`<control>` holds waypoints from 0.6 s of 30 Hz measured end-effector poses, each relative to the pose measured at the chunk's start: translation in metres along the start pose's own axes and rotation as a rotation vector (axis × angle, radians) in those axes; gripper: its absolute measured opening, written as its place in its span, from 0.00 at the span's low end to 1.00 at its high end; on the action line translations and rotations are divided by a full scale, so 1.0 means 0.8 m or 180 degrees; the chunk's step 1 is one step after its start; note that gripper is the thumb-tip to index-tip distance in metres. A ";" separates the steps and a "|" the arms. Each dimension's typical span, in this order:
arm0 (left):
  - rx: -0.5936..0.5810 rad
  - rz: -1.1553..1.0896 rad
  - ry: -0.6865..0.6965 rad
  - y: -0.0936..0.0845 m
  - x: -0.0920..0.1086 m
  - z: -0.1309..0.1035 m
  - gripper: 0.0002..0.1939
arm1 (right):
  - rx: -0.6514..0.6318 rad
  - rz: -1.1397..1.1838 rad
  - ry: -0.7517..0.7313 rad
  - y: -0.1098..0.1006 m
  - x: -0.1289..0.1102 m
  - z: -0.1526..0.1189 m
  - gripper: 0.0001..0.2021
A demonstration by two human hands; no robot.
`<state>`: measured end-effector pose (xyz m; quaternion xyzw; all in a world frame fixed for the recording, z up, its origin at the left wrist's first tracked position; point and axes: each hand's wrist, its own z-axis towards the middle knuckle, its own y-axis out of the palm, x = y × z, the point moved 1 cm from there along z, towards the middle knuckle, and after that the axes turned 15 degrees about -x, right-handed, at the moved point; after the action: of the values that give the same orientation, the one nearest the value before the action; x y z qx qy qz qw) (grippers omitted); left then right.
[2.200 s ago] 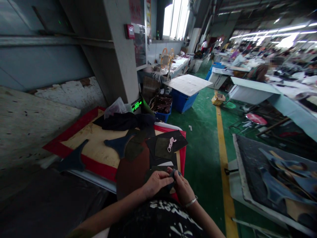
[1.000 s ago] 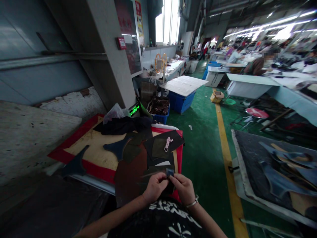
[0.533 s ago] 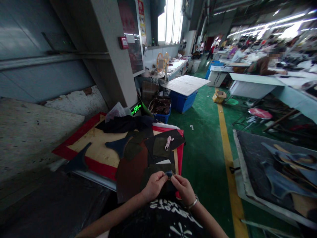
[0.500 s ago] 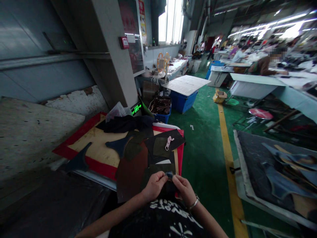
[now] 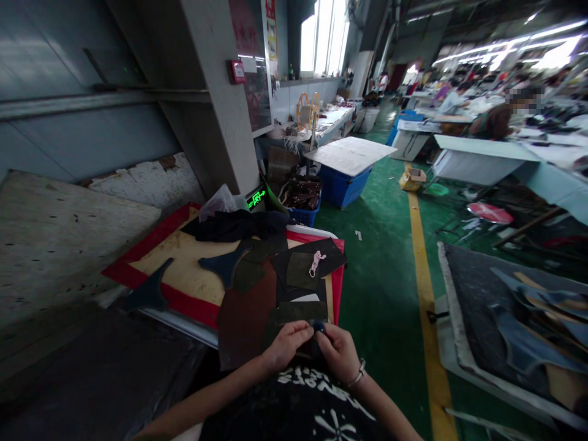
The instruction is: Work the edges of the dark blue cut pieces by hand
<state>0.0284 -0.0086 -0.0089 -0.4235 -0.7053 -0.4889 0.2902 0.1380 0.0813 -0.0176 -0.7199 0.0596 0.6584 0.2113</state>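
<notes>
Close to my body, just over the near edge of the table, my left hand [image 5: 290, 344] and my right hand [image 5: 339, 351] meet at their fingertips. Between them they pinch a small dark blue piece [image 5: 318, 326]; its kind is too small to make out. Both hands are closed on it. Beneath and beyond them lie dark green flat pieces [image 5: 298, 311], a large brown piece [image 5: 248, 315] and a white slip [image 5: 304, 298]. A pink-white bundle of cord [image 5: 316, 262] rests on a green square piece [image 5: 300, 273].
Blue curved pieces [image 5: 225, 266] lie on the red-edged table [image 5: 177, 245]. Behind it stand a lit exit sign [image 5: 256, 198] and a blue crate [image 5: 307, 217] of brown pieces. Right, across the green floor, a dark-topped table [image 5: 468, 294] holds more blue pieces. A co-worker [image 5: 493, 119] leans over another table.
My right hand's fingers have curled further over the small dark blue piece, which has turned between the fingertips. The whole view has shifted slightly.
</notes>
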 end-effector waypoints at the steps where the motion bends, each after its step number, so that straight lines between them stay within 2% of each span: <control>1: -0.0012 -0.0026 -0.0005 -0.001 0.002 -0.001 0.19 | 0.0029 -0.0008 0.0026 0.001 0.003 0.001 0.12; 3: 0.0027 0.0011 0.0035 -0.005 0.005 -0.003 0.19 | 0.0015 0.0285 0.0196 0.003 0.008 0.004 0.13; 6: 0.0145 0.0075 0.0183 -0.013 0.010 -0.005 0.17 | -0.0170 0.1334 0.0541 0.006 0.013 0.007 0.17; 9: 0.0182 0.0135 0.0356 -0.020 0.013 -0.007 0.15 | -0.0324 0.1834 0.0552 0.006 0.008 0.009 0.18; 11: 0.0214 0.0169 0.0405 -0.023 0.013 -0.007 0.14 | -0.0369 0.1561 0.0504 0.006 0.005 0.011 0.16; 14: 0.0255 0.0129 0.0354 -0.027 0.012 -0.008 0.14 | -0.0289 0.0769 0.0421 0.007 0.004 0.015 0.15; 18: 0.0095 -0.0155 -0.0032 -0.034 0.011 -0.009 0.16 | -0.0152 -0.0071 0.0194 0.013 0.006 0.020 0.16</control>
<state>0.0002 -0.0171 -0.0106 -0.4042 -0.7241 -0.4831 0.2809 0.1197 0.0787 -0.0254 -0.7451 0.0423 0.6349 0.1995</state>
